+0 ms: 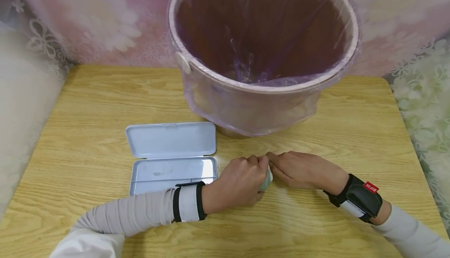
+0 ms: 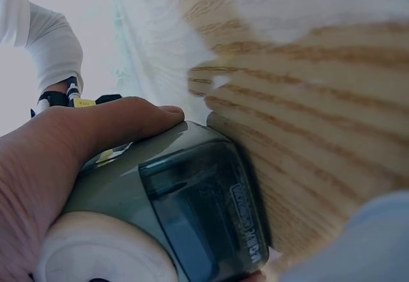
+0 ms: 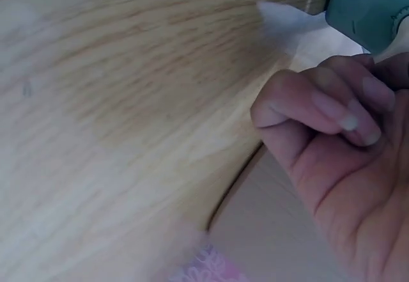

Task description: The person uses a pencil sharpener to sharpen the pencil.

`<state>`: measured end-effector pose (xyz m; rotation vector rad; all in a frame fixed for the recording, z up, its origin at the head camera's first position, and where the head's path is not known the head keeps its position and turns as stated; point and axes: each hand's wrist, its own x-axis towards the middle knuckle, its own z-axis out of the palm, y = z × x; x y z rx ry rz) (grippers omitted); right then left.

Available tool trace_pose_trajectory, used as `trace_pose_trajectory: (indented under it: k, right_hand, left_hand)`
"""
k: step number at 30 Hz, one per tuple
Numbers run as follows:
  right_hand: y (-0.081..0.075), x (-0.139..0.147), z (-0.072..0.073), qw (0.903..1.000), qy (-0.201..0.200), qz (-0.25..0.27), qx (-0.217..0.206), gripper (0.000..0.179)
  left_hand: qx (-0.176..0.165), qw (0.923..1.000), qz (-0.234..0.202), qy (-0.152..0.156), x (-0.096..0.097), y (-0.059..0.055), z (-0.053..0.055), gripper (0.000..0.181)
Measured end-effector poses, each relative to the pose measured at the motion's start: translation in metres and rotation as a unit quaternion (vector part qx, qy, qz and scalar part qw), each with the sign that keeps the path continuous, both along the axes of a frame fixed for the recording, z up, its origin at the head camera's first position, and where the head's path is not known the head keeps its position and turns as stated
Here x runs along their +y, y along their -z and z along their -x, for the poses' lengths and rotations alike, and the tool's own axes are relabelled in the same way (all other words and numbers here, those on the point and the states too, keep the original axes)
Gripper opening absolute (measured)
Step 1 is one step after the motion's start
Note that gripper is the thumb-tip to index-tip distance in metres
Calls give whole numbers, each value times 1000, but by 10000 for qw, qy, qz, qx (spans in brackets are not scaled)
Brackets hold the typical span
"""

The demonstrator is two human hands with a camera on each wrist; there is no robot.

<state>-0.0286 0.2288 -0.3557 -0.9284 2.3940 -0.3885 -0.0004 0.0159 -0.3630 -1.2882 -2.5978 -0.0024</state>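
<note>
My left hand [image 1: 242,180] grips a small pale green pencil sharpener [image 1: 266,180] just above the wooden table. In the left wrist view, the pencil sharpener [image 2: 204,199] shows a dark see-through window and a cream round part, with the left thumb [image 2: 134,119] along its edge. At its other side is my right hand [image 1: 302,168], close against the left fingers. The right wrist view has the right hand's fingers [image 3: 319,103] curled beside the green body [image 3: 361,7]. The right thumb and forefinger are largely hidden, so I cannot tell what they pinch.
A light blue pencil case [image 1: 172,140] lies open at the left, its near edge partly behind the left forearm. A large bin [image 1: 253,105] lined with thin purple plastic stands at the back of the wooden table [image 1: 105,97]. Floral cloth [image 1: 102,19] hangs behind.
</note>
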Motion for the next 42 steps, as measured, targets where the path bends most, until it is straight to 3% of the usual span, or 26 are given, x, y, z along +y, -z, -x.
trace_pose_trajectory:
  k: [4,8,11,17,20,25,29,36,42]
  right_hand:
    - [1,-1,-6,9999,-24,-46,-141,22]
    - [5,-1,-20,9995,-182,-149,224,15]
    - [4,-1,-35,9990,-251,-182,315,22]
    - [-13,3,-58,9989,-103,254,-391,16]
    - [-24,4,-62,9981,-182,539,-241,17]
    - [-37,6,-53,9950,-345,614,712,16]
    - [-39,5,-40,9898,-353,517,1277,15]
    - [-29,3,-16,9888,-307,489,1373,17]
    - [-22,2,-6,9903,-247,401,1310,16]
  left_hand:
    - [3,10000,-76,3,1,0,-1,45]
    - [-13,9999,-108,-1,1,0,-1,46]
    - [-8,9999,-144,1,1,0,-1,46]
    - [40,9999,-130,-34,1,-2,-1,33]
    - [50,9999,-34,-86,0,-2,-1,37]
    - [-6,9999,-9,-142,0,-1,-1,42]
    - [-67,9999,-51,-132,1,1,-2,38]
    - [33,9998,73,-179,2,3,-3,53]
    - [127,9996,98,-229,2,1,-3,53]
